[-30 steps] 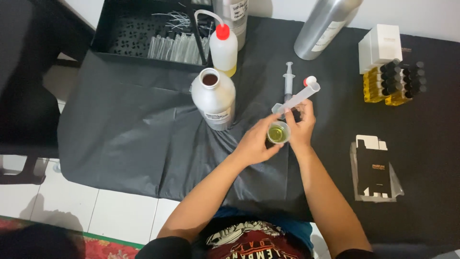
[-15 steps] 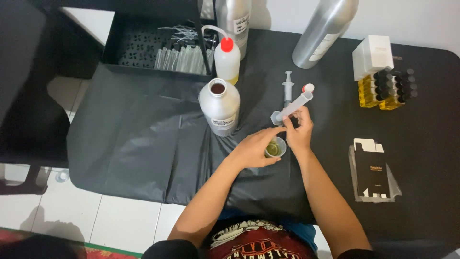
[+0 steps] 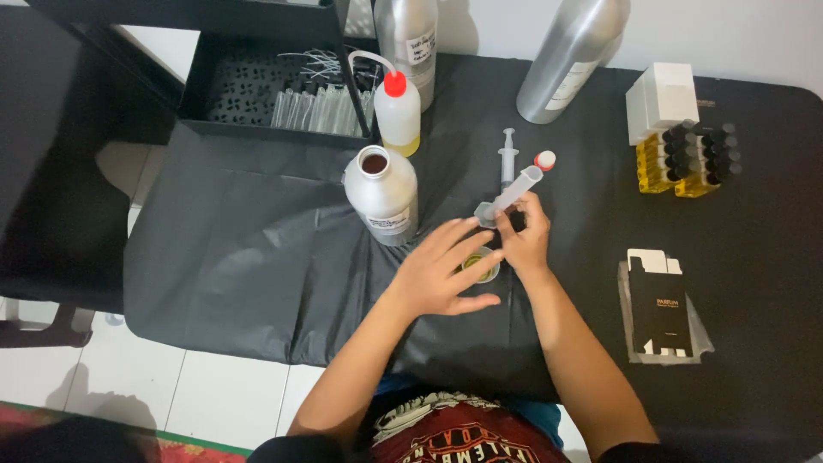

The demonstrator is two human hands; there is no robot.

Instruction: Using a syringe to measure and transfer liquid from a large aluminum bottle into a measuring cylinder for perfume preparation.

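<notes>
My right hand (image 3: 525, 240) grips the lower end of a large clear syringe (image 3: 517, 189), which slants up to the right and ends in a red-and-white tip. The syringe's wide end hangs just above a small glass cup (image 3: 482, 265) of yellow-green liquid standing on the black cloth (image 3: 257, 257). My left hand (image 3: 439, 273) lies beside the cup with its fingers spread, thumb below it and fingertips above it, not clasping it. A smaller syringe (image 3: 507, 157) lies on the cloth just behind.
An open aluminium bottle (image 3: 381, 193) stands left of my hands, a red-capped squeeze bottle (image 3: 399, 111) behind it. Two tall aluminium bottles (image 3: 573, 56), a black tray of glass tubes (image 3: 283, 94), a white box (image 3: 660, 99), yellow black-capped bottles (image 3: 686, 159) and a black carton (image 3: 660, 313) surround them.
My left hand has let go of the small cup and spread its fingers; the cup now stands on the cloth. My right hand still holds the syringe above it.
</notes>
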